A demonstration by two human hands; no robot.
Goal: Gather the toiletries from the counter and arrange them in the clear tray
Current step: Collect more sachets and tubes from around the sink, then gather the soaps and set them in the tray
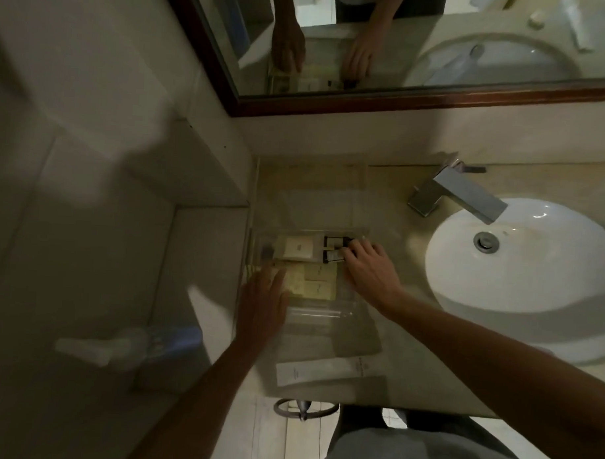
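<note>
A clear tray (357, 233) sits on the beige counter, left of the sink. Inside lie a white square packet (298, 251), two small black-capped bottles (333, 249) and several cream packets (316, 281). My right hand (368, 266) reaches into the tray's right side, its fingertips on the small bottles. My left hand (264, 296) lies flat on the tray's left edge, fingers spread, touching a cream packet. Two long white packets (318, 370) rest on the counter nearer to me, outside the tray.
A white oval sink (533, 271) with a square chrome tap (460, 193) fills the right. A framed mirror (403, 61) hangs behind the counter. The tiled wall stands to the left. A plastic water bottle (146, 340) shows blurred at lower left.
</note>
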